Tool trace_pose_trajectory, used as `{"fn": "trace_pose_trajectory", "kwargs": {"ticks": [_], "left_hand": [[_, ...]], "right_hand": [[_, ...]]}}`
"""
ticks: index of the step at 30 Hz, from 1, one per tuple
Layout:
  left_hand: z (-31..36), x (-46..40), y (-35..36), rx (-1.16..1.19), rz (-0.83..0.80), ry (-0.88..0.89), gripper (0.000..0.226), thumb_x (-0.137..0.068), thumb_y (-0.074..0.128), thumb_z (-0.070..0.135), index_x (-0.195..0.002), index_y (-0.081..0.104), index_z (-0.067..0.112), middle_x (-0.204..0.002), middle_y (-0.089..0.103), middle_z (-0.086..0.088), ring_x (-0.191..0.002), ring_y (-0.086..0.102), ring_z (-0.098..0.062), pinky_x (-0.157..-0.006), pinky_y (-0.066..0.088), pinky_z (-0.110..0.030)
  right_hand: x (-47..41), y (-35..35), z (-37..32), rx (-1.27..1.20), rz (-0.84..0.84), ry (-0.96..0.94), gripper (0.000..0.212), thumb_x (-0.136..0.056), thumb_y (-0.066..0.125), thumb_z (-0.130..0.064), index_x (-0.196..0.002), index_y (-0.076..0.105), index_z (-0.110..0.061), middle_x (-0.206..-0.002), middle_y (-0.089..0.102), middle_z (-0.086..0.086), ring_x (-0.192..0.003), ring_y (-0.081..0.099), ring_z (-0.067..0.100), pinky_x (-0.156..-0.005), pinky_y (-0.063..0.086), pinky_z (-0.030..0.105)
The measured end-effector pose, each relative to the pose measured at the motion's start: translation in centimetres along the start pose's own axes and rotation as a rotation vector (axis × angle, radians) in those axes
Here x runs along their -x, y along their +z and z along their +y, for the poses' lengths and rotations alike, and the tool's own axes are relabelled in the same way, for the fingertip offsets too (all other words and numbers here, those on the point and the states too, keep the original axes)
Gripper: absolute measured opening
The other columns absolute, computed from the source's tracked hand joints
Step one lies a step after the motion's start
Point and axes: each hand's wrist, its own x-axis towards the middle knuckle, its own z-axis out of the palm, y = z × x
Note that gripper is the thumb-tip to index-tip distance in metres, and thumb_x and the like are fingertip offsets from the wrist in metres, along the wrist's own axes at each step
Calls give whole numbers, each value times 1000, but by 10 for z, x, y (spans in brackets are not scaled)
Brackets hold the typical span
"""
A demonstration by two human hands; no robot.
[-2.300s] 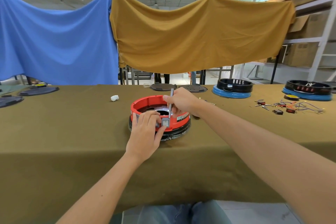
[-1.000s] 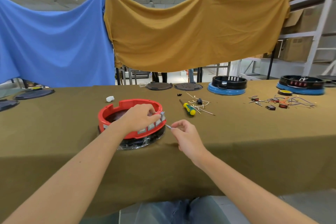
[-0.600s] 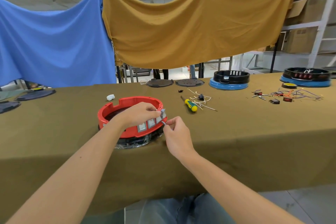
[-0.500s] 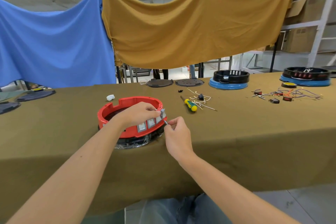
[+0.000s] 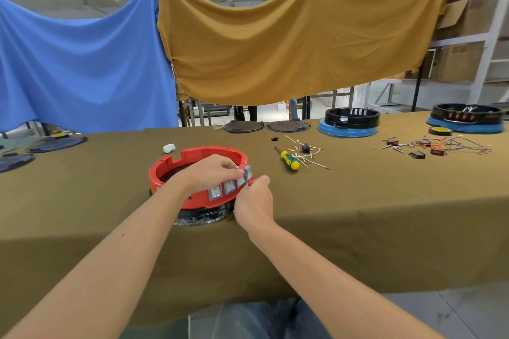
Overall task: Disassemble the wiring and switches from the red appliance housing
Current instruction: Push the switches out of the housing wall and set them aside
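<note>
red housing [image 5: 176,170] sits on the olive table cloth [image 5: 358,201] near my edge, on a black base wrapped in clear film. row of grey switches [image 5: 225,187] on its outer wall, facing me.

left hand [image 5: 212,173] reaches over the rim, fingers curled, pinching the rightmost switch [image 5: 247,170], which stands tilted out of its slot. right hand [image 5: 254,198] is just beside it, fingertips pressed together on something small at that switch; cannot tell what it is, too small to see.

step, by my reading: freeing the end switch from the wall. next likely needs a steady pull outward, wiring behind unseen. remaining switches look seated. screwdriver [image 5: 289,158] lies apart to the right, among loose wires [image 5: 308,154].
</note>
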Motion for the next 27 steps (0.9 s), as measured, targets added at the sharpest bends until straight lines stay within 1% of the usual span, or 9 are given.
{"fn": "trace_pose_trajectory", "kwargs": {"ticks": [4, 7, 10, 15, 17, 19, 21, 24, 27], "left_hand": [[0, 0, 0, 5, -4, -18, 30, -97, 55, 46, -111, 70, 24, -106, 65, 16, -95, 58, 0, -70, 36, -17], [0, 1, 0, 0, -4, -14, 29, -97, 55, 46, -110, 70, 25, -104, 65, 17, -94, 58, 0, -69, 37, -17], [-1, 1, -2, 11, 0, -19, 28, -96, 56, 47, -106, 72, 25, -103, 67, 12, -96, 60, -5, -69, 40, -20], [-3, 1, -1, 18, -3, -15, 29, -96, 57, 46, -103, 73, 23, -106, 70, 4, -100, 63, -14, -74, 45, -22], [-3, 0, 0, 6, -6, -12, 27, -96, 56, 46, -102, 73, 25, -105, 69, 8, -101, 64, -14, -75, 46, -22], [-4, -1, 0, -3, -5, -3, 29, -97, 55, 46, -103, 72, 24, -105, 70, 6, -102, 63, -16, -79, 47, -24], [-4, -1, 0, -14, -4, 10, 31, -97, 55, 46, -104, 72, 22, -106, 70, 3, -103, 64, -19, -85, 48, -31], [-4, -1, 0, -30, -15, 19, 38, -97, 54, 46, -107, 71, 14, -108, 70, -5, -98, 63, -23, -93, 49, -41], [-5, -2, 1, -32, -19, 20, 47, -98, 52, 45, -109, 68, 2, -98, 64, -15, -88, 54, -19, -83, 45, -38]], "right_hand": [[7, 17, 1, -111, 63, 32, 4, -106, 32, -17, -103, 35, -18, -90, 53, -3, -80, 56, 9, -57, 45, 22], [13, 21, 7, -161, 103, 0, 15, -107, 30, -18, -94, 34, -24, -88, 54, -7, -77, 57, 4, -51, 42, 14], [15, 25, 8, -237, 145, 12, 25, -108, 30, -17, -85, 32, -28, -88, 56, -6, -74, 58, 3, -44, 42, 9], [19, 37, 4, -279, 217, 81, 18, -109, 28, -20, -92, 34, -24, -91, 56, -4, -78, 58, 4, -51, 43, 13], [19, 37, 4, -266, 198, 85, 14, -109, 27, -20, -97, 35, -21, -92, 57, -3, -78, 58, 4, -54, 43, 16], [17, 29, 3, -243, 160, 85, 16, -108, 28, -18, -94, 34, -21, -90, 55, -3, -75, 55, 3, -50, 38, 14], [13, 17, 4, -167, 122, 65, 18, -107, 31, -15, -90, 34, -20, -87, 53, -3, -72, 51, 4, -47, 34, 16], [4, -5, 4, -16, 26, 23, 9, -104, 33, -14, -99, 40, -15, -90, 55, 1, -73, 50, 8, -51, 33, 23], [-2, -17, -3, 134, -69, -30, 7, -103, 34, -14, -102, 40, -13, -94, 56, 3, -78, 54, 16, -53, 34, 26]]}}
